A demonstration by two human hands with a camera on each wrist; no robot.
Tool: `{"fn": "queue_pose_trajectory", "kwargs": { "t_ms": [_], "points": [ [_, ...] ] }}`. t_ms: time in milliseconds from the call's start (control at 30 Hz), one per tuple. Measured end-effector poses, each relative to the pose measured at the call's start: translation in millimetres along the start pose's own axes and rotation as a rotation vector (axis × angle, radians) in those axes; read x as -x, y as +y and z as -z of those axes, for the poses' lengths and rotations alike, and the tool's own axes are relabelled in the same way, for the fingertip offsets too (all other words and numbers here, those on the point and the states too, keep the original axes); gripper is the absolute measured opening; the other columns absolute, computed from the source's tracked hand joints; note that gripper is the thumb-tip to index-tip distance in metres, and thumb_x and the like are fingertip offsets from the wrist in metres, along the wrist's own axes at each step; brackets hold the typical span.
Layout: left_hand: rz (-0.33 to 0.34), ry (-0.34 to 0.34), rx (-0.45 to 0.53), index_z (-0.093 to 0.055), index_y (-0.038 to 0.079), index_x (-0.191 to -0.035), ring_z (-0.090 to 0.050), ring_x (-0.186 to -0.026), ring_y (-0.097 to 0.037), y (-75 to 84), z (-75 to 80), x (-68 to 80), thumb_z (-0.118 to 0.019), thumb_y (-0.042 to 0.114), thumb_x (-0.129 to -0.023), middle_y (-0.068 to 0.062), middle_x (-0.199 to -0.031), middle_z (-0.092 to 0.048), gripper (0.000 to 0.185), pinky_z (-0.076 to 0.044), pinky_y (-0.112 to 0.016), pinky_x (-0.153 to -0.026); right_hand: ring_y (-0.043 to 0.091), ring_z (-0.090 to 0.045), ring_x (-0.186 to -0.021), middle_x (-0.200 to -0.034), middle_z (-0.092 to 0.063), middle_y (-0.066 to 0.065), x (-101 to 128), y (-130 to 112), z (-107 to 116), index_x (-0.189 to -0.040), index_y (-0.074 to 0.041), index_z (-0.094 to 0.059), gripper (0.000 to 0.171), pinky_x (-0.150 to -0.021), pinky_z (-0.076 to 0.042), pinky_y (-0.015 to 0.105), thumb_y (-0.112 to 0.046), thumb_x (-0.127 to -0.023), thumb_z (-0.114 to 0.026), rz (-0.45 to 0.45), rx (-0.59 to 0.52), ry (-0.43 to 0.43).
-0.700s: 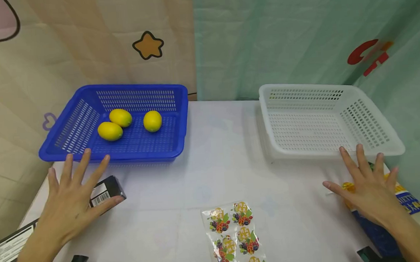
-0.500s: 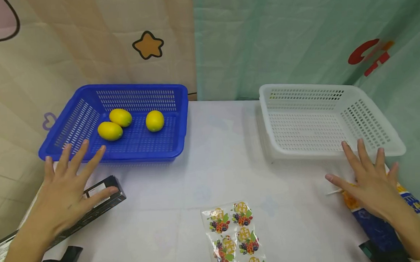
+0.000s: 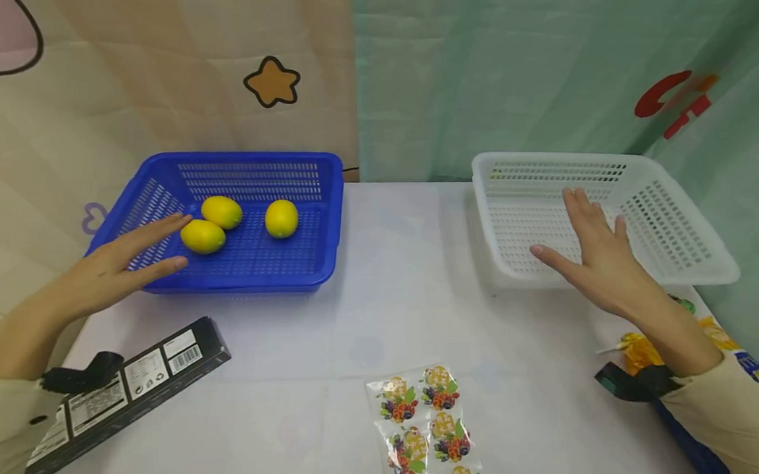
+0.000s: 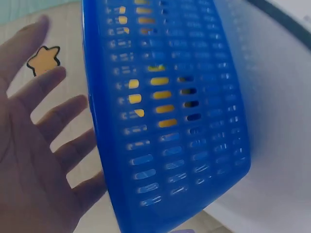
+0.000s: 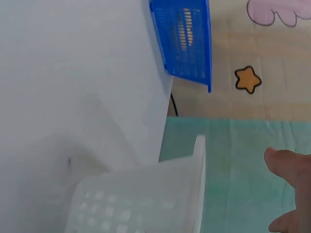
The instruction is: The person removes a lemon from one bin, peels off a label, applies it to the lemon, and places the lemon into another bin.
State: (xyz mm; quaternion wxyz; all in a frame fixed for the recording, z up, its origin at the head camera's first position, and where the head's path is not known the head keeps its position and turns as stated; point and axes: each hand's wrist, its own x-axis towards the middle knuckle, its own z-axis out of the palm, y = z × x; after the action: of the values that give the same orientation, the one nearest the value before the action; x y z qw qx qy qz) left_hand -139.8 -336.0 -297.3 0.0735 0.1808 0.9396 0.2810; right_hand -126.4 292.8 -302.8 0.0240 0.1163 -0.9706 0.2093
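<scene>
My left hand (image 3: pixel 127 263) reaches over the left front corner of the blue plastic basket (image 3: pixel 271 280), fingers straight and holding nothing. In the left wrist view its spread fingers (image 4: pixel 63 116) lie beside the basket's rim. Three yellow lemons rest in that basket: a front left lemon (image 3: pixel 203 237), one behind it (image 3: pixel 222 212) and a separate lemon (image 3: pixel 281 219) to the right. My right hand (image 3: pixel 599 260), fingers extended and nothing held, hovers over the front of the white plastic basket (image 3: pixel 682 273). No fruit shows in the white basket.
A long black box (image 3: pixel 147 378) lies at the left of the white table (image 3: pixel 299 416). A sheet of fruit stickers (image 3: pixel 424 430) lies at the front middle. Beneath the right forearm are a yellow-wrapped lollipop (image 3: pixel 637 352) and a blue and yellow bag (image 3: pixel 749 366). Curtains hang behind.
Both hands have moved forward, the left over the blue basket's corner and the right over the white basket, shifting left. The right-hand lemon has rolled slightly right. More of the black box shows.
</scene>
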Motion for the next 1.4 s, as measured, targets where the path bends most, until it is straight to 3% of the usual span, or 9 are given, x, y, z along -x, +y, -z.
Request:
{"fn": "queue_pose_trajectory", "kwargs": {
  "t_ms": [100,233,400,533,767,967,1133,1400],
  "points": [
    [0.049,-0.074,-0.003,-0.023,0.029,-0.157,-0.012,-0.143,-0.053,-9.0,5.9,-16.7,-0.056,0.032,-0.100,-0.019,-0.161,-0.017,0.066,-0.013,-0.079,-0.102,0.037,0.004,-0.149,-0.163,0.002,0.020,-20.9,-24.7,-2.2,-0.157,-0.004,0.001,0.093,-0.113,0.017,0.057,-0.045,-0.097,-0.057,0.050,-0.027,0.003],
    [0.051,-0.116,-0.030,-0.028,0.017,-0.156,-0.017,-0.140,-0.055,-19.7,8.8,-34.7,-0.060,0.031,-0.098,-0.023,-0.159,-0.022,0.068,-0.019,-0.076,-0.102,0.035,-0.002,-0.149,-0.163,-0.001,0.018,-44.4,-59.4,-11.5,-0.157,-0.002,-0.007,0.089,-0.118,0.005,0.053,-0.041,-0.097,-0.059,0.117,-0.047,-0.032],
    [0.060,-0.166,-0.049,-0.036,0.013,-0.152,-0.020,-0.138,-0.057,-27.9,10.2,-47.4,-0.066,0.028,-0.095,-0.025,-0.157,-0.025,0.067,-0.020,-0.075,-0.102,0.030,-0.010,-0.149,-0.163,-0.007,0.014,-72.5,-103.8,-32.3,-0.157,-0.003,-0.014,0.083,-0.118,-0.014,0.051,-0.038,-0.098,-0.059,0.193,-0.107,-0.129],
    [0.081,-0.203,-0.048,-0.036,0.011,-0.152,-0.018,-0.137,-0.058,-33.9,9.2,-54.2,-0.067,0.025,-0.094,-0.028,-0.156,-0.024,0.068,-0.018,-0.076,-0.102,0.026,-0.016,-0.149,-0.163,-0.013,0.012,-92.4,-134.2,-55.1,-0.156,-0.004,-0.018,0.079,-0.118,-0.020,0.046,-0.037,-0.097,-0.059,0.246,-0.141,-0.200],
    [0.039,-0.226,-0.032,-0.041,0.003,-0.147,-0.018,-0.138,-0.057,-41.3,4.5,-66.1,-0.069,0.012,-0.092,-0.031,-0.153,-0.026,0.062,-0.016,-0.074,-0.105,0.021,-0.015,-0.149,-0.164,-0.010,0.008,-117.0,-174.9,-100.2,-0.157,-0.007,-0.017,0.077,-0.119,-0.017,0.040,-0.036,-0.098,-0.057,0.288,-0.203,-0.298],
    [0.004,-0.221,-0.007,-0.047,-0.004,-0.141,-0.018,-0.138,-0.058,-44.5,1.6,-69.0,-0.070,0.003,-0.089,-0.034,-0.151,-0.028,0.058,-0.016,-0.073,-0.106,0.017,0.006,-0.149,-0.164,0.011,0.008,-124.2,-197.4,-131.3,-0.157,-0.006,-0.001,0.080,-0.119,-0.004,0.033,-0.041,-0.102,-0.048,0.304,-0.272,-0.379],
    [-0.025,-0.195,-0.053,-0.052,-0.006,-0.136,-0.031,-0.131,-0.054,-43.9,-0.2,-69.3,-0.069,-0.001,-0.088,-0.032,-0.138,-0.043,0.052,-0.023,-0.072,-0.104,0.020,0.016,-0.148,-0.163,0.017,0.010,-124.2,-203.2,-140.0,-0.156,-0.003,0.001,0.078,-0.119,0.002,0.032,-0.039,-0.103,-0.043,0.304,-0.272,-0.378],
    [0.013,-0.216,-0.058,-0.053,-0.006,-0.135,-0.047,-0.113,-0.046,-47.2,-1.5,-67.9,-0.073,0.011,-0.089,-0.027,-0.121,-0.052,0.053,-0.037,-0.065,-0.094,0.018,0.019,-0.147,-0.162,0.019,0.009,-123.2,-204.8,-141.2,-0.155,-0.003,0.003,0.076,-0.119,0.002,0.033,-0.039,-0.104,-0.041,0.323,-0.280,-0.385]
  ]
}}
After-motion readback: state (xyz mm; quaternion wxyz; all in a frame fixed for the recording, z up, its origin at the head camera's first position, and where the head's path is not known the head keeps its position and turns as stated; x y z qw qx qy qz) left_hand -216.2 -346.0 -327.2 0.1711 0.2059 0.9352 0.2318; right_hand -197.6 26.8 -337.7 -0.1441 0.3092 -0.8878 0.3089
